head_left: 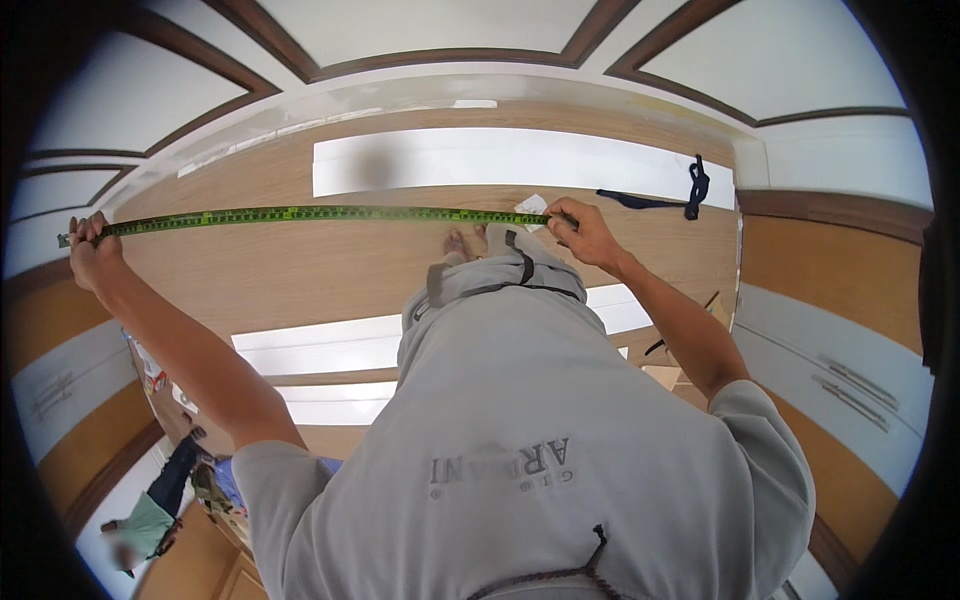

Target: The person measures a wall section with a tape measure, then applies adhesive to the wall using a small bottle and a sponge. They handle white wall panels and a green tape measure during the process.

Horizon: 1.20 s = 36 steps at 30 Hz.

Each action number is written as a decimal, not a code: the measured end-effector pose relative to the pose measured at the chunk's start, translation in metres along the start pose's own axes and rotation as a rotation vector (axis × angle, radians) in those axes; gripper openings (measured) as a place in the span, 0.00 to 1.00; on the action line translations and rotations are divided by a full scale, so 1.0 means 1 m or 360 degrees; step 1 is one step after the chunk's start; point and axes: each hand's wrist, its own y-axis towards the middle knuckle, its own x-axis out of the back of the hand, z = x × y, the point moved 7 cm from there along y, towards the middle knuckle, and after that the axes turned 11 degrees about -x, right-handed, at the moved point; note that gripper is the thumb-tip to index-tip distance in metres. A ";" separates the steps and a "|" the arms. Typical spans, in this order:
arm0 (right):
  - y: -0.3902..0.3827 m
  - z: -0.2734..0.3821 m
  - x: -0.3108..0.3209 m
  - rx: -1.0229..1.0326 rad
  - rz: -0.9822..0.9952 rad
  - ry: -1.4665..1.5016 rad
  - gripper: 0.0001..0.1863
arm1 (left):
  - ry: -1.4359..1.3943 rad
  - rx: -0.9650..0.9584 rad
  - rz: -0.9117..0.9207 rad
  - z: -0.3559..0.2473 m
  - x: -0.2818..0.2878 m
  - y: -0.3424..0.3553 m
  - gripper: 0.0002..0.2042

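A green tape measure (330, 213) with dark markings stretches between my two hands, across the space in front of me. At the far left, my left hand (95, 250) is closed around the tape close to its metal end hook. The other end is pinched by my right hand (583, 232), right of the middle; whether a case sits there cannot be made out. A small white piece (531, 210) shows just beside my right fingers. Beyond the tape, a long white panel (480, 160) lies on the wood-look surface (300, 270).
A dark strap (690, 190) lies over the long panel's right end. More white panels (320, 347) lie nearer me. Cabinets with white drawers (830, 350) stand at the right. Another person (150, 520) is at the lower left. Framed wall panels (440, 25) rise at the far side.
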 end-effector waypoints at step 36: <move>0.015 0.073 -0.049 -0.0306 -0.0411 0.0193 0.26 | 0.0443 0.1136 0.1413 0.181 -0.144 -0.495 0.25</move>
